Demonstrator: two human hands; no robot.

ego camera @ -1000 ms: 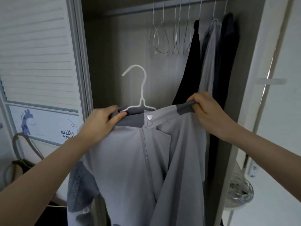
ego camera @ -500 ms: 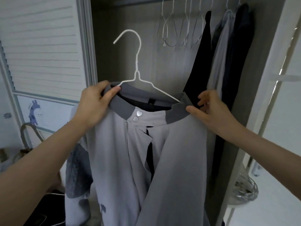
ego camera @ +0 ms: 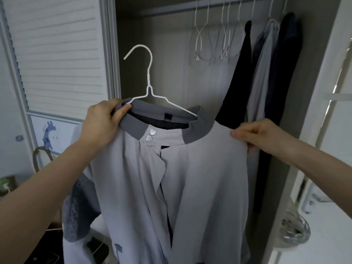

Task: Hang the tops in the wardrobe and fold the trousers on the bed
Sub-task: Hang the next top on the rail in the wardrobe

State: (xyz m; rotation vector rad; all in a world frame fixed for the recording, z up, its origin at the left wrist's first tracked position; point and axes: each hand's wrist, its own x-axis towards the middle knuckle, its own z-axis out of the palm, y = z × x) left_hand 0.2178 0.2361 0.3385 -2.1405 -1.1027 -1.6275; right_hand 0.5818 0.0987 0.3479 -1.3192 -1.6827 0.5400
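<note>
A light grey zip top [ego camera: 200,178] with a dark grey ribbed collar and two heart-shaped snaps hangs on a white wire hanger [ego camera: 148,80], held up in front of the open wardrobe. My left hand [ego camera: 103,121] grips the collar and the hanger's left arm together. My right hand [ego camera: 255,134] pinches the fabric at the top's right shoulder. The hanger's hook is free in the air, below and left of the wardrobe rail [ego camera: 200,5].
Several empty wire hangers [ego camera: 215,42] hang on the rail. Right of them hang a black garment [ego camera: 238,77], a grey one [ego camera: 262,69] and a dark one [ego camera: 285,69]. A louvred door [ego camera: 57,54] stands at left, a white door frame [ego camera: 323,92] at right.
My right hand has slid from the collar out along the right shoulder, spreading the top over the hanger. The left hand has kept its grip on the collar.
</note>
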